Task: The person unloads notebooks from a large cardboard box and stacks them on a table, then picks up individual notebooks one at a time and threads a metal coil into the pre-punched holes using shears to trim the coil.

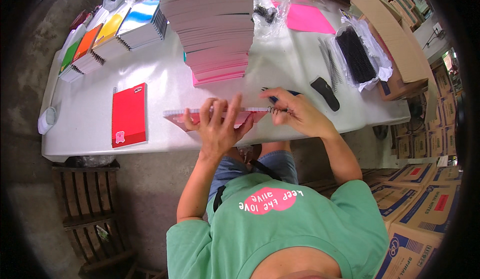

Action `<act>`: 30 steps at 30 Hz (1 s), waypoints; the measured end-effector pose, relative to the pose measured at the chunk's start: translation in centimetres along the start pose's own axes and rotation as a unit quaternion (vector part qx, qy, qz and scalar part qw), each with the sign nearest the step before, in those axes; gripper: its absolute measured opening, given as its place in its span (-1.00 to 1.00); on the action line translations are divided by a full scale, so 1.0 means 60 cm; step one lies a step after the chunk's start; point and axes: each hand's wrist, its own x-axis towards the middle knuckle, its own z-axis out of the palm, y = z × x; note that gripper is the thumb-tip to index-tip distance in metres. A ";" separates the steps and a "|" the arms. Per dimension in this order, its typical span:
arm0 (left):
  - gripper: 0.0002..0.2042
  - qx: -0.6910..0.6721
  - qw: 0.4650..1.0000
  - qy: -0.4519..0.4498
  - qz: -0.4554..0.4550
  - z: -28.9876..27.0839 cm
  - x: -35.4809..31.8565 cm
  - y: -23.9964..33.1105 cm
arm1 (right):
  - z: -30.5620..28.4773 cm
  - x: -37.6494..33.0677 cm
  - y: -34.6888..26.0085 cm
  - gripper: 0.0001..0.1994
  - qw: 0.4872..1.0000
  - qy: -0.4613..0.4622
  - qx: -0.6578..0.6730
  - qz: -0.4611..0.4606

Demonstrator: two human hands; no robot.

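Observation:
My left hand [218, 124] grips a pink-covered notebook block [176, 115] held on edge above the front of the white table [165, 74], fingers spread over its face. At the block's right end, my right hand [295, 113] pinches a black wire spiral [274, 110] against the punched edge. A dark blue tool [276, 98] lies just behind that hand.
A tall stack of pink unbound blocks [215, 29] stands behind. A finished red notebook [129, 115] lies at left; coloured notebook piles [107, 36] sit far left. Black spirals in a bag [356, 54], a black tool [326, 93], cardboard boxes [425, 214] at right, a wooden crate [90, 204] below.

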 end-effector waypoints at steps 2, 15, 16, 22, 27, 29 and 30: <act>-0.48 0.008 1.000 -0.012 -0.024 -0.001 -0.003 -0.002 | 0.003 -0.008 0.001 -0.76 0.996 0.066 -0.027 -0.054; -0.54 -0.096 0.995 0.004 0.028 0.028 -0.020 -0.023 | -0.038 -0.020 0.020 -0.70 0.987 0.000 0.009 0.161; -0.53 -0.106 0.994 -0.003 0.025 0.026 -0.018 -0.024 | -0.052 -0.027 0.046 -0.68 0.990 0.044 0.000 0.137; -0.59 -0.144 0.989 -0.018 0.009 0.015 -0.017 -0.015 | -0.089 -0.113 0.260 -0.52 0.816 0.242 -0.496 0.173; -0.61 -0.169 0.985 -0.034 -0.021 0.007 -0.003 -0.008 | -0.102 -0.093 0.253 -0.69 0.911 0.327 -0.169 0.186; -0.60 -0.191 0.980 -0.040 -0.047 0.001 -0.001 0.001 | -0.106 -0.071 0.213 -0.74 0.928 0.345 0.138 0.003; -0.59 -0.195 0.979 -0.034 -0.054 0.003 -0.002 0.002 | -0.093 -0.052 0.182 -0.75 0.948 0.244 0.190 -0.071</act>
